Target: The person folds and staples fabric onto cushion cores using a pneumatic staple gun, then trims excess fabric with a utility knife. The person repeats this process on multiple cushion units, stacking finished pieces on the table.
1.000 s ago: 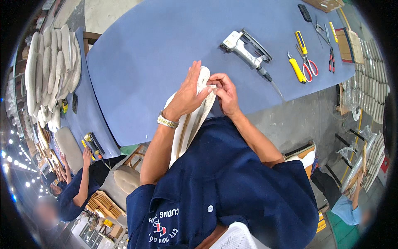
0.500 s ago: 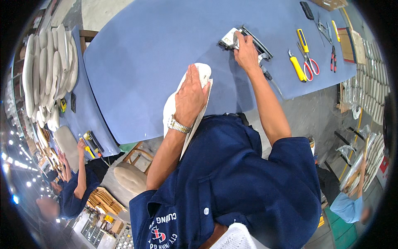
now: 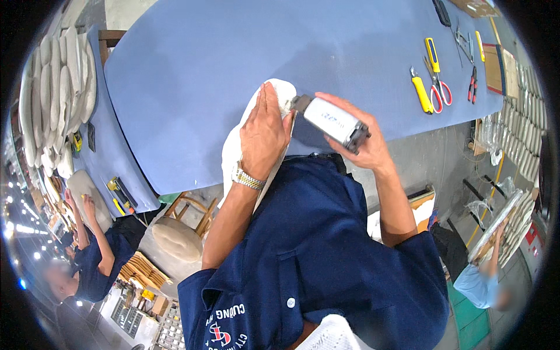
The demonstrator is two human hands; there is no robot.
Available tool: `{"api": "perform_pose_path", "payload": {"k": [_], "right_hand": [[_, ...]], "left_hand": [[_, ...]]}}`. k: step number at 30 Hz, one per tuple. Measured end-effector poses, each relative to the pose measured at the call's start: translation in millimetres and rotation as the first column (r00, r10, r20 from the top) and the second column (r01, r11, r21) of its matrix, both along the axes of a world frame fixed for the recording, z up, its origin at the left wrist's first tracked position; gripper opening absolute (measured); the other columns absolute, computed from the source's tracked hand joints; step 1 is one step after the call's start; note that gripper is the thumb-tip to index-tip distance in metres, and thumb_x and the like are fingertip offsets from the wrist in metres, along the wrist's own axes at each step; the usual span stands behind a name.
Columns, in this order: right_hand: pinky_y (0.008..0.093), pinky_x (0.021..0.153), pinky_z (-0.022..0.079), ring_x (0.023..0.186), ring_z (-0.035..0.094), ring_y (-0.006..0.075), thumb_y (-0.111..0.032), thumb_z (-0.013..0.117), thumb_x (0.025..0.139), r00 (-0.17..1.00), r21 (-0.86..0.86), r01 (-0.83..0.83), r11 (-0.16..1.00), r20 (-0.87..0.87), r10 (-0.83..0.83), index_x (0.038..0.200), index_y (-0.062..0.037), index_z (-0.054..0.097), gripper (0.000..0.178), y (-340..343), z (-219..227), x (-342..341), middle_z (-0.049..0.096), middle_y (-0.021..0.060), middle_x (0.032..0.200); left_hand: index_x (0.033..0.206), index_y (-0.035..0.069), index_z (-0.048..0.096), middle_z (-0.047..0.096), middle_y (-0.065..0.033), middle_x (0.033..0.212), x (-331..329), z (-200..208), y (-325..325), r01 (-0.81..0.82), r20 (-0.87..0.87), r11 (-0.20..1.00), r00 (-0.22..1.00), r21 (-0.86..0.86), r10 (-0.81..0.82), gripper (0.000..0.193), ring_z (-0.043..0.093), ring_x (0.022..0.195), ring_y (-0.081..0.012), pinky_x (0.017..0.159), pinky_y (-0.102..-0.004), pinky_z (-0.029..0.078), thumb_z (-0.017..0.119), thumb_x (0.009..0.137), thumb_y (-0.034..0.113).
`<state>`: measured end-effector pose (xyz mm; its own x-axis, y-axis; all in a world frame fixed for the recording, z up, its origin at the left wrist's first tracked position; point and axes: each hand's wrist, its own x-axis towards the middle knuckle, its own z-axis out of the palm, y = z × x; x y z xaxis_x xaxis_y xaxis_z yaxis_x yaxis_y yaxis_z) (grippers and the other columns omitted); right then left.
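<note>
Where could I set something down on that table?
The blue table is bare left of and beyond the white padded piece, and between the held tool and yellow cutter; it's crowded from that cutter rightward to the red pliers.

Our right hand [image 3: 366, 140] no longer pinches the edge of the white padded piece [image 3: 281, 89]; we now hold the pneumatic staple gun [image 3: 333, 121] up off the desk [image 3: 186, 81], its nose at that edge. Our left hand [image 3: 265, 140] lies flatter. A co-worker's hand [image 3: 88, 205] is away from the yellow tool [image 3: 119, 207].
</note>
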<state>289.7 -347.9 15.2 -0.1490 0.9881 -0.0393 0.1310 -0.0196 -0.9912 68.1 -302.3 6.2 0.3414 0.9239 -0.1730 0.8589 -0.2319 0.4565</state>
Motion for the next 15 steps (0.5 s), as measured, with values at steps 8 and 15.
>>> {"api": "perform_pose_path", "payload": {"k": [8,15], "right_hand": [[0.0394,0.111,0.048,0.13,0.063,0.0287,-0.009,0.073,0.075,0.996,-0.02,-0.001,1.0,-0.088,0.0,0.142,-0.0037,0.06,0.068,3,-8,-20,0.065,0.0149,0.141],[0.0378,0.108,0.05,0.127,0.065,0.0282,-0.006,0.073,0.075,0.999,-0.061,0.004,0.998,-0.05,-0.007,0.141,-0.0053,0.06,0.067,5,-7,-28,0.065,0.0136,0.14]], "left_hand": [[0.157,-0.003,0.031,0.055,-0.0322,0.144,-10,-10,5,0.028,0.015,0.999,0.999,0.045,-0.028,0.078,0.066,0.117,-0.045,0.088,-0.0492,0.061,0.064,0.088,0.01],[0.155,-0.006,0.032,0.052,-0.0315,0.148,-8,3,13,0.013,0.014,0.997,1.0,-0.075,-0.012,0.081,0.063,0.124,-0.0439,0.096,-0.0473,0.058,0.067,0.083,0.004]]}}
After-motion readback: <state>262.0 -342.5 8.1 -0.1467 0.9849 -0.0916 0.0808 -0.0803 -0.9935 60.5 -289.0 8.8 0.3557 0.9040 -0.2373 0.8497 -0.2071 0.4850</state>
